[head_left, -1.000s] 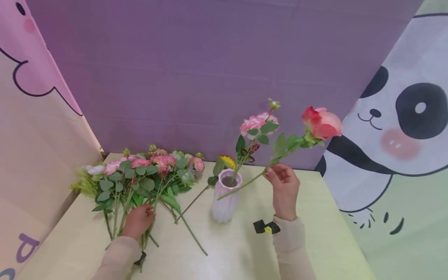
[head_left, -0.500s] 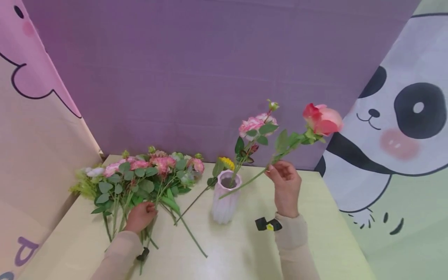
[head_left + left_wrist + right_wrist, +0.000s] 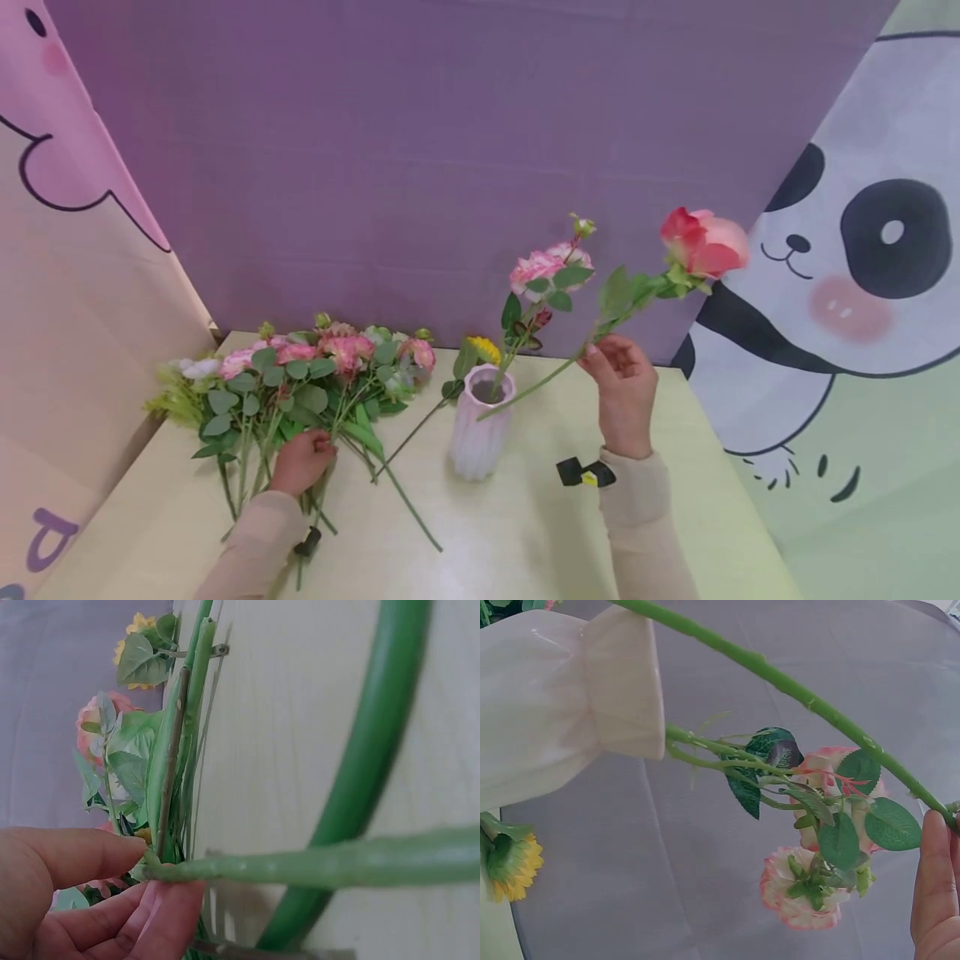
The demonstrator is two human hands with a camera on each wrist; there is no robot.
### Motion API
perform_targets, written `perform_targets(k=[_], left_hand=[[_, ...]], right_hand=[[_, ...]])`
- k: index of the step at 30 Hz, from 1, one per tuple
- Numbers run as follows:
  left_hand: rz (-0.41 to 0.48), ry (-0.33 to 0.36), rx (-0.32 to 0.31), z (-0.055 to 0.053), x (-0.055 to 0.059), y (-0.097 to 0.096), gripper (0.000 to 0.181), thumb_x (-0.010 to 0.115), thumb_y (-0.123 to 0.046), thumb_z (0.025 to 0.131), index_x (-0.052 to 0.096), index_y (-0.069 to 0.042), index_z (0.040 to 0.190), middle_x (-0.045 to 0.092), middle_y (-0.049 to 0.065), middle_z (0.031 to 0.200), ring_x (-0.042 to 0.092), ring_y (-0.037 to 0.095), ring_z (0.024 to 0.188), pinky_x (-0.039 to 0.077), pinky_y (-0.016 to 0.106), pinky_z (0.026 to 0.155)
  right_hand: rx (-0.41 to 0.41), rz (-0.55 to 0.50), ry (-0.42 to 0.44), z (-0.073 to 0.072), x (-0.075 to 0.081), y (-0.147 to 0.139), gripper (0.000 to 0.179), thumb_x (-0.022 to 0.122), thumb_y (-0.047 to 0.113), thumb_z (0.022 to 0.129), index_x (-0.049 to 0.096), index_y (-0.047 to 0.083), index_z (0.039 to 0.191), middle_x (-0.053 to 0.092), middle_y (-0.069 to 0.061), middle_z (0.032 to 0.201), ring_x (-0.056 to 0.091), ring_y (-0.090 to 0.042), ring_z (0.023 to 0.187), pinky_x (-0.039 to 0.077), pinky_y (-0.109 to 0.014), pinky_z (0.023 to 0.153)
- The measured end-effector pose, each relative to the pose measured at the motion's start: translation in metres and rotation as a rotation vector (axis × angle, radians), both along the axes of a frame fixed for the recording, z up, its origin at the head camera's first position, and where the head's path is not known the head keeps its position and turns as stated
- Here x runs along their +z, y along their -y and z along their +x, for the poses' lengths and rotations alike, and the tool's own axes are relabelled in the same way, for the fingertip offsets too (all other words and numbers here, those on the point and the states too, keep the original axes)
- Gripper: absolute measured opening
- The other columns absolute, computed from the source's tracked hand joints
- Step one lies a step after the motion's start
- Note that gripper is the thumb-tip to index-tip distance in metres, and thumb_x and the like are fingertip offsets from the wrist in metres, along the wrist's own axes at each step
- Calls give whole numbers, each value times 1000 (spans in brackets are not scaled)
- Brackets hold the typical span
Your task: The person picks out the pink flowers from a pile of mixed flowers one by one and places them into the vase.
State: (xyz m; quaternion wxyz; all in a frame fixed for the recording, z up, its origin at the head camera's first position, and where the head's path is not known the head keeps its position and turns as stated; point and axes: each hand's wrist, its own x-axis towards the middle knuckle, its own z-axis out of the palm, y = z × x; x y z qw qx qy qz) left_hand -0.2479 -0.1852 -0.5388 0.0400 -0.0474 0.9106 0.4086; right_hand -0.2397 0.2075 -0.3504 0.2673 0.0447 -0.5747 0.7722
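Note:
My right hand pinches the green stem of a large coral-pink artificial rose between thumb and fingers. The bloom points up and right, while the bare stem end slants down in front of the rim of a pale pink fluted vase. Inside that vase stands a pink-and-white flower spray, also in the right wrist view. At the left, my left hand lies among the stems of a flower pile. In the left wrist view its thumb and fingers pinch a green stem.
A yellow sunflower lies behind the vase, its stem reaching front-left across the table. One loose green stem sticks out from the pile toward the front. A purple backdrop rises at the table's back edge.
The right hand has shifted a little right and upward with the rose, and the stem end has moved with it. My left hand stays almost where it was among the stems.

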Motion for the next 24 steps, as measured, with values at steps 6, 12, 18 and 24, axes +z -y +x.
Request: perform_targets(k=[6,12,18,24], left_hand=[[2,-2,-7,-3,-3,3,34,55,-12,90,58,12,112,64,22,98,60,26,81,51,41,71],[41,5,-2,-4,-2,3,32,54,-10,89,58,11,113,63,21,99,60,30,87,51,44,75],[137,28,20,-2,-1,0,30,56,-8,89,57,12,111,63,22,98,61,27,82,53,36,69],[247,65,42,1,0,-3,27,55,-3,89,53,13,111,60,21,94,58,20,69,52,32,59]], right_hand=[[9,-20,-14,-1,3,-1,22,57,-15,84,62,6,89,62,-4,81,62,-13,71,57,-26,70],[24,-41,-25,-2,6,-2,20,57,-14,85,62,4,89,62,-5,81,62,-14,70,57,-26,69],[13,-20,-4,-3,10,-6,15,59,-9,87,61,5,92,63,-5,84,62,-15,74,56,-26,73],[26,-65,-25,-5,15,-9,16,59,-11,86,61,4,91,63,-5,82,62,-15,73,56,-24,70]])
